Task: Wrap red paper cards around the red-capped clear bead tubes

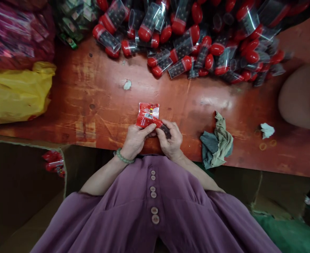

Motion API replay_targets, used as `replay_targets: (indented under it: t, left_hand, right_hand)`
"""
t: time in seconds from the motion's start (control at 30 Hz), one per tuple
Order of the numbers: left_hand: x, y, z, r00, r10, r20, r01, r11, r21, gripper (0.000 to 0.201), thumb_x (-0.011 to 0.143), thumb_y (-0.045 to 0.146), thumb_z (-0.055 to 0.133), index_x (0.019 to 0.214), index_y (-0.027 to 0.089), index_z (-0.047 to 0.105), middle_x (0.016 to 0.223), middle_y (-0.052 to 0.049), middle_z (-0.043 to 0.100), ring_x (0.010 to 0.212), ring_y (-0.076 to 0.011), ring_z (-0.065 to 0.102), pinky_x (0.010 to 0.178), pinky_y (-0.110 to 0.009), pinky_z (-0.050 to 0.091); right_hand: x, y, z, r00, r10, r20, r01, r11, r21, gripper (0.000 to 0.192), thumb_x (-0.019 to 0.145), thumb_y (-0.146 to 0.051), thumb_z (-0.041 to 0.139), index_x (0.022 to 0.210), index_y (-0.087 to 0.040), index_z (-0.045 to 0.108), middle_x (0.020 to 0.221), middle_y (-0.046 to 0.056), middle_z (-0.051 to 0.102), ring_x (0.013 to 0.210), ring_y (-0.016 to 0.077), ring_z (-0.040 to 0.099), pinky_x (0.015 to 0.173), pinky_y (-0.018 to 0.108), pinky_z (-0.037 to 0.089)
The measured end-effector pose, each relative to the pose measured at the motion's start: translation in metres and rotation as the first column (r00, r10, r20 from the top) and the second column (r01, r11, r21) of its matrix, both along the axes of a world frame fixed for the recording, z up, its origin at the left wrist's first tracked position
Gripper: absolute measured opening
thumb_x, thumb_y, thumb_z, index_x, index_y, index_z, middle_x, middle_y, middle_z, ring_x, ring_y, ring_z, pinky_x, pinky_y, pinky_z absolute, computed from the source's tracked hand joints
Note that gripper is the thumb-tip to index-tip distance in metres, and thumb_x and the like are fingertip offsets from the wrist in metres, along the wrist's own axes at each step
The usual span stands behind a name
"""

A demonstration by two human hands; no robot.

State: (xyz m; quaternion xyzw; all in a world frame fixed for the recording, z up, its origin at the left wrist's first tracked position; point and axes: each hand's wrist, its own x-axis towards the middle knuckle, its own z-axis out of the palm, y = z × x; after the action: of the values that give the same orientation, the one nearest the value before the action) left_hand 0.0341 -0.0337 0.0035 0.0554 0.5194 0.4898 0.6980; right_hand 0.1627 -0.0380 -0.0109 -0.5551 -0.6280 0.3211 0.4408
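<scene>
Close to the table's front edge, my left hand (136,140) pinches a red printed packaging card (148,109) with a white barcode patch. Thumb and fingers of my right hand (172,140) are closed round a small clear tube (165,131) of dark contents with a red end. Tube and card meet between the two hands, and my left thumb lies near the tube's red end. Fingers cover part of both, so how they are joined cannot be seen. A heap of similar red-capped tubes (182,47) with dark beads lies farther back.
A yellow plastic bag (18,93) and a pink bag (18,38) are on the left. Crumpled cloths (219,142) lie right of my hands, before a pale bucket (299,95). A cardboard box (20,168) stands below the table edge, with red packs (54,162) at its rim.
</scene>
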Motion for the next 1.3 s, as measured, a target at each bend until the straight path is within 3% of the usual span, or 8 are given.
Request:
replay_targets:
  t: [0.13, 0.27, 0.4, 0.63, 0.77, 0.87, 1.1, 1.3]
  left_hand:
    - [-0.002, 0.002, -0.001, 1.000, -0.026, 0.013, 0.026, 0.999, 0.029, 0.037, 0.055, 0.039, 0.092, 0.075, 0.015, 0.074, 0.071, -0.001, 0.074, 0.059, -0.0095, 0.064, 0.060, -0.023, 0.055]
    - [-0.002, -0.002, -0.003, 0.998, -0.035, -0.056, 0.041, 0.993, 0.113, 0.033, 0.061, 0.041, 0.089, 0.077, 0.016, 0.074, 0.070, -0.001, 0.073, 0.059, -0.0094, 0.063, 0.063, -0.024, 0.054]
    - [0.001, -0.006, -0.004, 0.997, -0.023, -0.078, 0.038, 0.981, 0.192, 0.037, 0.064, 0.051, 0.086, 0.072, 0.017, 0.074, 0.067, -0.001, 0.071, 0.062, -0.0128, 0.065, 0.068, -0.027, 0.055]
    - [-0.004, -0.003, -0.005, 0.983, 0.106, -0.148, -0.070, 0.971, 0.227, 0.031, 0.065, 0.044, 0.087, 0.078, 0.019, 0.075, 0.077, 0.000, 0.074, 0.072, -0.0120, 0.066, 0.081, -0.026, 0.053]
    - [-0.009, -0.004, -0.008, 0.977, 0.109, -0.184, -0.059, 0.964, 0.259, 0.025, 0.069, 0.042, 0.085, 0.077, 0.020, 0.076, 0.077, 0.001, 0.074, 0.072, -0.0113, 0.065, 0.081, -0.026, 0.053]
    - [-0.009, -0.003, -0.006, 0.982, 0.103, -0.161, -0.060, 0.965, 0.254, 0.025, 0.066, 0.040, 0.087, 0.077, 0.021, 0.076, 0.079, 0.001, 0.074, 0.074, -0.0116, 0.066, 0.084, -0.026, 0.053]
    - [-0.011, 0.001, 0.000, 0.986, 0.126, -0.110, -0.094, 0.961, 0.261, 0.033, 0.059, 0.047, 0.089, 0.077, 0.022, 0.076, 0.081, -0.002, 0.076, 0.084, -0.0174, 0.071, 0.093, -0.034, 0.054]
    - [-0.020, 0.000, 0.002, 0.998, -0.029, -0.060, 0.048, 0.941, 0.336, 0.026, 0.070, 0.041, 0.084, 0.086, 0.022, 0.079, 0.096, -0.006, 0.078, 0.098, -0.0229, 0.072, 0.094, -0.038, 0.055]
  right_hand:
    - [-0.004, 0.001, -0.001, 0.993, -0.039, -0.116, 0.013, 0.976, -0.216, 0.030, 0.090, -0.044, 0.062, 0.110, -0.023, 0.064, 0.097, 0.007, 0.067, 0.083, 0.0193, 0.065, 0.076, 0.038, 0.058]
    - [-0.005, 0.002, 0.002, 0.957, -0.061, -0.285, -0.058, 0.918, -0.391, 0.037, 0.089, -0.053, 0.063, 0.111, -0.024, 0.061, 0.095, 0.004, 0.065, 0.067, 0.0124, 0.060, 0.061, 0.029, 0.057]
    - [-0.008, 0.004, 0.002, 0.952, -0.026, -0.304, -0.082, 0.939, -0.335, 0.038, 0.090, -0.055, 0.060, 0.111, -0.024, 0.060, 0.097, 0.004, 0.063, 0.065, 0.0107, 0.059, 0.058, 0.027, 0.055]
    - [-0.003, 0.008, 0.011, 0.946, 0.252, -0.205, -0.288, 0.942, -0.171, 0.037, 0.094, -0.042, 0.058, 0.125, -0.024, 0.052, 0.111, 0.007, 0.064, 0.099, 0.0192, 0.064, 0.089, 0.037, 0.054]
    - [0.010, 0.007, 0.015, 0.903, 0.359, -0.235, -0.422, 0.845, -0.328, 0.038, 0.099, -0.043, 0.050, 0.132, -0.024, 0.047, 0.091, 0.002, 0.066, 0.076, 0.0146, 0.062, 0.074, 0.032, 0.055]
    - [0.014, 0.006, 0.014, 0.907, 0.368, -0.203, -0.418, 0.843, -0.340, 0.030, 0.100, -0.042, 0.048, 0.123, -0.023, 0.054, 0.077, -0.002, 0.063, 0.064, 0.0120, 0.059, 0.066, 0.028, 0.053]
    - [0.007, 0.013, 0.014, 0.904, 0.422, -0.065, -0.427, 0.888, -0.170, 0.023, 0.098, -0.033, 0.052, 0.119, -0.024, 0.058, 0.113, 0.008, 0.071, 0.097, 0.0183, 0.067, 0.085, 0.035, 0.055]
    - [0.004, 0.013, 0.020, 0.875, 0.378, -0.301, -0.471, 0.807, -0.356, 0.023, 0.098, -0.038, 0.053, 0.113, -0.022, 0.061, 0.070, -0.004, 0.061, 0.058, 0.0098, 0.058, 0.062, 0.025, 0.051]
